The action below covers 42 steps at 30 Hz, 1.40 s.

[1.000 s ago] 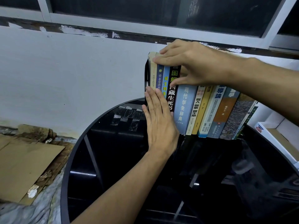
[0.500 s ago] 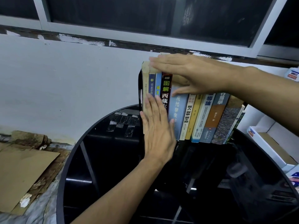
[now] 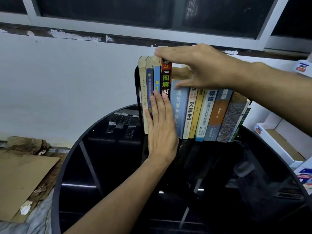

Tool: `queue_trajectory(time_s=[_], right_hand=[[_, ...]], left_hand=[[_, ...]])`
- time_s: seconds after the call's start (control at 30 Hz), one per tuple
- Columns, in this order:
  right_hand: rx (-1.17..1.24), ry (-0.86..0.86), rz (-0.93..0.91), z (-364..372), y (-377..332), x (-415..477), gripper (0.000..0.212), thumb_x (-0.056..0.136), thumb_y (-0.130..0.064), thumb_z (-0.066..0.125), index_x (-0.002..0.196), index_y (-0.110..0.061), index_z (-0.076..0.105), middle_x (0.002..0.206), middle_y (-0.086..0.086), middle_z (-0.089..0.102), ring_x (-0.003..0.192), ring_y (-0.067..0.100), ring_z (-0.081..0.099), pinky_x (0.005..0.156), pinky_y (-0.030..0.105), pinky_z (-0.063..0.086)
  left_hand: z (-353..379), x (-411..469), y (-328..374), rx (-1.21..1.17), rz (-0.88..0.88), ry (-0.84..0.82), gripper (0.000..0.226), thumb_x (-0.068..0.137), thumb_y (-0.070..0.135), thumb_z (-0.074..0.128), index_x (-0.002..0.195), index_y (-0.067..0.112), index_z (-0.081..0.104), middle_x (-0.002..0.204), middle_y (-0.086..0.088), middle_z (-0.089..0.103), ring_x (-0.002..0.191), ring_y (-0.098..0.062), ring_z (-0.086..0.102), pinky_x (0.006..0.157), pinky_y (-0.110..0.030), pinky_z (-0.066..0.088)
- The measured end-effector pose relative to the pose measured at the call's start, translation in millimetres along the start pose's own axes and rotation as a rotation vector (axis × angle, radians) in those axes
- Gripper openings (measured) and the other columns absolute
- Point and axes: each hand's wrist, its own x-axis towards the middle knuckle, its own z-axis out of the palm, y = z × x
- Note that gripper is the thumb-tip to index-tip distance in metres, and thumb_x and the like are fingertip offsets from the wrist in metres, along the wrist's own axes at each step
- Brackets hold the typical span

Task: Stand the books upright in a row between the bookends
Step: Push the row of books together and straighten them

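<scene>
A row of several books [image 3: 200, 114] stands on a round black glass table [image 3: 104, 166], spines toward me. A black bookend [image 3: 137, 88] closes the left end; the right-hand books lean left. My left hand [image 3: 161, 129] lies flat, fingers straight, against the spines of the blue and black books near the left end. My right hand [image 3: 195, 68] rests on the tops of the books, fingers straight over the black book [image 3: 166, 76], thumb against the top of the pale blue book [image 3: 179, 105]. The right bookend is hidden.
A white wall and a dark window stand right behind the books. White cardboard boxes [image 3: 278, 137] sit at the table's right edge. Flattened brown cardboard [image 3: 22, 179] lies on the floor at the left. The table's near half reflects shelving.
The left-hand books have gone from leaning to nearly upright. My right hand's fingers have straightened and spread over the book tops. My left hand stays pressed on the spines.
</scene>
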Motion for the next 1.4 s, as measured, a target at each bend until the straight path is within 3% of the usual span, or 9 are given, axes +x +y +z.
queue_trajectory(time_s=[0.4, 0.57, 0.73, 0.93, 1.1, 1.17, 1.3, 1.4], right_hand=[[-0.001, 0.034, 0.01, 1.5, -1.2, -2.7, 0.095, 0.078, -0.029, 0.084, 0.157, -0.016, 0.032, 0.16, 0.001, 0.037, 0.147, 0.016, 0.034, 0.121, 0.032, 0.028], [-0.024, -0.048, -0.01, -3.1, 5.1, -4.0, 0.099, 0.082, -0.035, 0.079, 0.16, -0.019, 0.02, 0.165, -0.001, 0.026, 0.151, 0.016, 0.025, 0.123, 0.032, 0.022], [-0.009, -0.152, 0.018, -10.4, 16.2, -19.0, 0.11, 0.081, -0.045, 0.076, 0.162, -0.025, 0.003, 0.168, -0.005, 0.012, 0.152, 0.008, 0.013, 0.124, 0.033, 0.018], [0.007, -0.135, 0.047, -7.2, 17.4, -23.7, 0.111, 0.079, -0.047, 0.077, 0.162, -0.026, 0.006, 0.168, -0.005, 0.015, 0.151, 0.014, 0.022, 0.121, 0.031, 0.022], [0.011, -0.096, 0.072, -4.1, 18.6, -25.4, 0.109, 0.079, -0.043, 0.08, 0.161, -0.027, 0.011, 0.165, -0.009, 0.024, 0.136, -0.006, 0.026, 0.107, 0.013, 0.02], [0.01, -0.086, 0.086, -3.8, 18.1, -26.7, 0.108, 0.079, -0.042, 0.081, 0.161, -0.028, 0.012, 0.162, -0.007, 0.03, 0.133, -0.004, 0.032, 0.103, 0.015, 0.022], [-0.002, -0.074, 0.082, -2.7, 18.4, -26.6, 0.108, 0.079, -0.043, 0.08, 0.161, -0.029, 0.012, 0.16, -0.004, 0.035, 0.136, 0.016, 0.047, 0.104, 0.025, 0.03], [-0.011, -0.072, 0.075, -2.9, 17.5, -25.7, 0.107, 0.079, -0.043, 0.08, 0.161, -0.029, 0.013, 0.16, -0.006, 0.035, 0.133, 0.017, 0.05, 0.105, 0.031, 0.037]], left_hand=[[1.1, 2.1, 1.0, 0.027, -0.004, 0.0, 0.103, 0.09, -0.003, 0.062, 0.155, 0.005, -0.018, 0.159, -0.013, -0.031, 0.153, -0.03, -0.019, 0.125, -0.055, 0.002], [-2.8, 1.0, 1.7, 0.008, 0.019, -0.035, 0.094, 0.095, 0.005, 0.056, 0.156, 0.004, -0.015, 0.161, -0.014, -0.029, 0.153, -0.031, -0.019, 0.125, -0.054, -0.003], [-5.5, 1.4, 5.6, -0.046, -0.004, -0.079, 0.09, 0.103, 0.03, 0.049, 0.153, 0.009, -0.024, 0.16, -0.013, -0.032, 0.151, -0.029, -0.026, 0.123, -0.051, -0.01], [-3.6, 2.9, 3.3, -0.033, 0.003, -0.087, 0.099, 0.1, 0.043, 0.053, 0.152, 0.011, -0.025, 0.163, -0.014, -0.027, 0.151, -0.03, -0.024, 0.122, -0.051, -0.012], [-0.4, 4.4, 5.3, -0.005, -0.011, -0.074, 0.1, 0.099, 0.041, 0.055, 0.154, 0.008, -0.022, 0.164, -0.017, -0.022, 0.152, -0.032, -0.022, 0.123, -0.053, -0.009], [0.4, 4.6, 5.8, 0.002, -0.011, -0.073, 0.099, 0.099, 0.041, 0.055, 0.154, 0.007, -0.02, 0.164, -0.018, -0.02, 0.152, -0.034, -0.02, 0.123, -0.055, -0.006], [1.1, 5.3, 6.0, -0.01, -0.013, -0.074, 0.096, 0.1, 0.041, 0.054, 0.155, 0.006, -0.017, 0.164, -0.018, -0.02, 0.152, -0.033, -0.021, 0.123, -0.057, -0.005], [-0.8, 4.7, 6.2, -0.05, -0.009, -0.063, 0.096, 0.101, 0.048, 0.051, 0.156, 0.005, -0.015, 0.164, -0.017, -0.022, 0.15, -0.028, -0.026, 0.123, -0.055, -0.008]])
